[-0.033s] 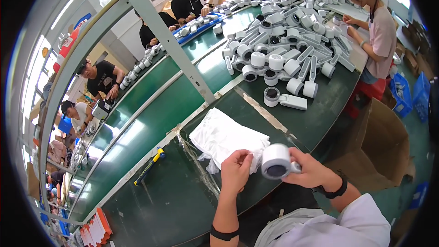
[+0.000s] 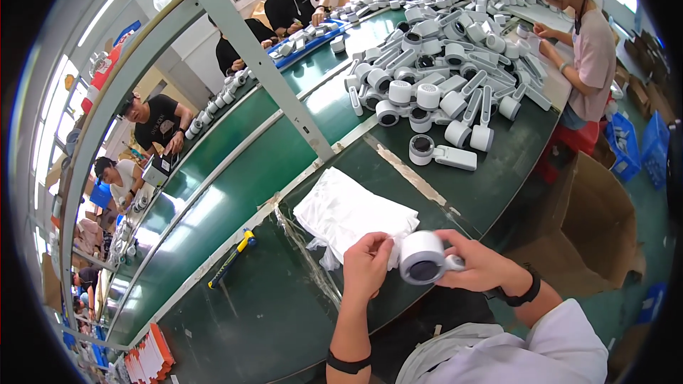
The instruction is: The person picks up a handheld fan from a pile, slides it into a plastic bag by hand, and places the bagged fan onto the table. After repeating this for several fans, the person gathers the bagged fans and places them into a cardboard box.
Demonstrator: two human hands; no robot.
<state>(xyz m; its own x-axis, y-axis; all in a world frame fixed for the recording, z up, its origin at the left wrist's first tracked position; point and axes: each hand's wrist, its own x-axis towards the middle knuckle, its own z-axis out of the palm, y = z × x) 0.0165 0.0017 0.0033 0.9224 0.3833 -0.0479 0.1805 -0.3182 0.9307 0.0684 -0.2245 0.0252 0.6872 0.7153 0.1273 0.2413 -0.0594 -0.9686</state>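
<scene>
My right hand (image 2: pixel 480 262) is wrapped round the short arm of a white cylindrical device (image 2: pixel 421 249) with a grey rim and a dark round face. That face tilts down toward me, above the near edge of the dark green table (image 2: pixel 235 334). To its left, my left hand (image 2: pixel 366 264) is closed in a pinch on a thin white bag (image 2: pixel 393 256), partly hidden by the fingers and the device. Just beyond both hands lies a flat pile of thin white bags (image 2: pixel 348 203), with crumpled, see-through edges.
A large heap of similar white devices (image 2: pixel 441 64) covers the far right of the table. One device (image 2: pixel 455 158) lies nearer me. A yellow-and-black tool (image 2: pixel 233 257) rests left. A metal post (image 2: pixel 249 50) rises beyond; an open cardboard box (image 2: pixel 583 235) stands right. Co-workers sit around.
The device in my right hand has moved slightly left and down, and its dark face has turned more toward me. My left hand stays nearly in place.
</scene>
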